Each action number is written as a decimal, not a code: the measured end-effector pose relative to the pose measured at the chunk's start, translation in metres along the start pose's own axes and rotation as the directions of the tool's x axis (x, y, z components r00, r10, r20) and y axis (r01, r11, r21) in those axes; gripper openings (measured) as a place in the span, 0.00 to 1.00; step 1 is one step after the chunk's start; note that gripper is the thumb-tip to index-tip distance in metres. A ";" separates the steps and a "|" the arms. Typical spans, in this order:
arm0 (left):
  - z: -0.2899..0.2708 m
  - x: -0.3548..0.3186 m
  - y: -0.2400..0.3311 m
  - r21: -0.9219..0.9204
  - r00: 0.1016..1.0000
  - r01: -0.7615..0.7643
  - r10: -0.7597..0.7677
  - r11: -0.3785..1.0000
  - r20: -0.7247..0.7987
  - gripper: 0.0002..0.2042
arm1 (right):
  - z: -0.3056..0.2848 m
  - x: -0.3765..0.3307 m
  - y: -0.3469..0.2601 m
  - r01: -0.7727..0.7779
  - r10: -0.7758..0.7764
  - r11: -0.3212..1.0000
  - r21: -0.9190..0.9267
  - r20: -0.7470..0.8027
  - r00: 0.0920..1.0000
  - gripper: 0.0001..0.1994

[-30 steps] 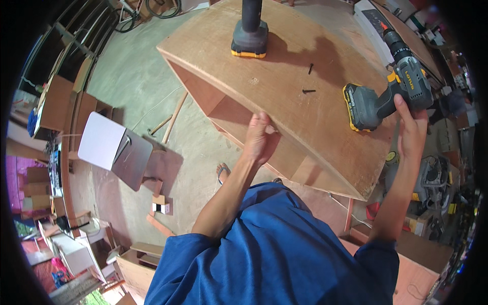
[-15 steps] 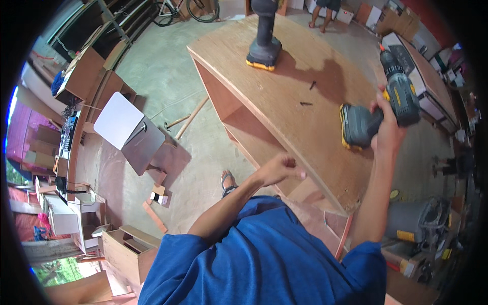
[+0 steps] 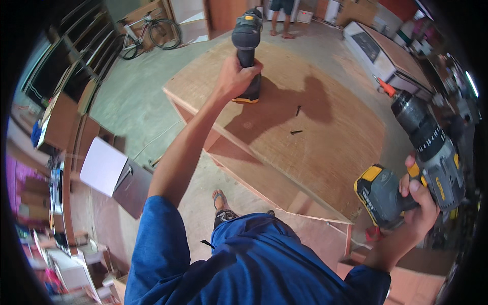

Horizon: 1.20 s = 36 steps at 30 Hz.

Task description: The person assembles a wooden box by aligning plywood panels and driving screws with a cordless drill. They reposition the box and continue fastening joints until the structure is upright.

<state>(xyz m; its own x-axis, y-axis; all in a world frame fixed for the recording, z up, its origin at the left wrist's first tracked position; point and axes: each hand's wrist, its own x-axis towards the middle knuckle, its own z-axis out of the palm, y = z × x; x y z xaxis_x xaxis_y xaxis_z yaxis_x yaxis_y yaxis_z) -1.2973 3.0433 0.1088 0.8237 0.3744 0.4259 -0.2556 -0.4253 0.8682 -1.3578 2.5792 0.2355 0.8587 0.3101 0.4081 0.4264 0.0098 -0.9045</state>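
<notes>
My left hand [image 3: 237, 78] is wrapped round the grip of a black and yellow cordless driver [image 3: 247, 36], which stands upright on its battery at the far left of a plywood cabinet top [image 3: 264, 109]. In my right hand [image 3: 418, 203] is a second tool, a cordless drill [image 3: 426, 145] with a grey and yellow body. Its chuck points up and away, with an orange-red piece and a bit at the tip. This drill is held beside the right end of the cabinet. Two dark screws, one [image 3: 298, 110] beyond the other [image 3: 296, 132], lie loose on the wood.
Open compartments [image 3: 239, 157] show in the cabinet's near side. To the left stands a stool-like piece with a white sheet [image 3: 104, 165] and a hammer-like tool on it. A bicycle [image 3: 147, 33] leans at the back, and another person's legs [image 3: 281, 18] are at the far side.
My left hand has reached forward from the cabinet's near edge and taken hold of the standing driver. My right hand has moved the drill rightward and nearer. The view has shifted.
</notes>
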 end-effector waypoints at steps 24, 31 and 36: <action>0.071 0.101 0.014 0.062 0.326 -0.884 0.514 0.464 0.794 0.25 | 0.007 -0.062 -0.058 -0.390 0.384 0.879 -0.275 -0.079 0.920 0.35; -0.129 -0.084 0.010 0.223 0.964 -0.046 0.103 0.974 -0.247 0.10 | 0.063 0.035 -0.042 -0.288 0.415 0.826 -0.484 0.178 0.892 0.33; -0.103 -0.184 -0.083 -0.727 0.657 0.393 -0.725 0.563 -0.206 0.11 | 0.145 0.097 -0.031 -0.306 0.489 0.810 -0.500 0.289 0.823 0.21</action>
<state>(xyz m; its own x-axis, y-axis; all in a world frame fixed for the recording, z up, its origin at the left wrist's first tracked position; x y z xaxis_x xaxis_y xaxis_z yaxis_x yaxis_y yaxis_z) -1.4800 3.0948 -0.0155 0.6225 0.7242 -0.2968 -0.1881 0.5066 0.8414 -1.3294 2.7463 0.2852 0.8332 0.5343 -0.1422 0.2250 -0.5626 -0.7955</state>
